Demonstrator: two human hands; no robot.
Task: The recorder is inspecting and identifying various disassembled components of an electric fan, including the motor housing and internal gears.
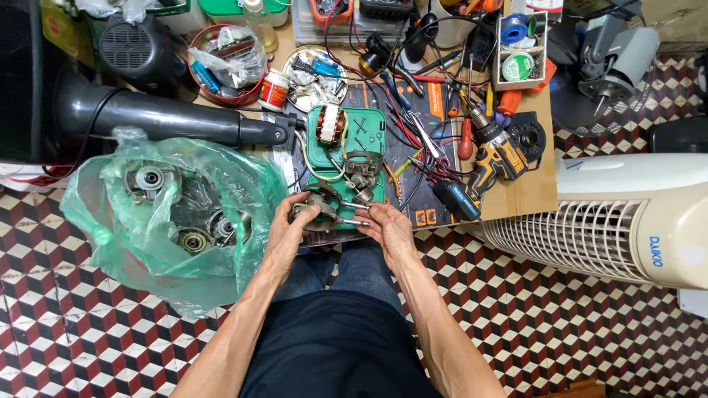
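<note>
I am holding a small grey metal motor part just in front of the green tray, right at the near edge of the work mat, and I am taking the tray as my landmark for everything else. My left hand is curling around the part from the left, fingers closed on its body, while my right hand is pinching the ends of the two long bolts that are sticking out of it toward the right. As I judge it, I am working those bolts through the housing, either seating or drawing them; I cannot tell which from here. The next move is calling for a steady left grip and a straight pull or push along the bolts' line, so they are not binding. On the tray, a copper-wound stator is sitting at the far end and more grey castings are lying at the near end, so room there is tight. Left of the tray, a green plastic bag of motor parts is bulging close to my left wrist. Right of the tray, a yellow drill and loose screwdrivers are crowding the mat. The open room is nearer than the tray, over my lap, past the board's edge.
</note>
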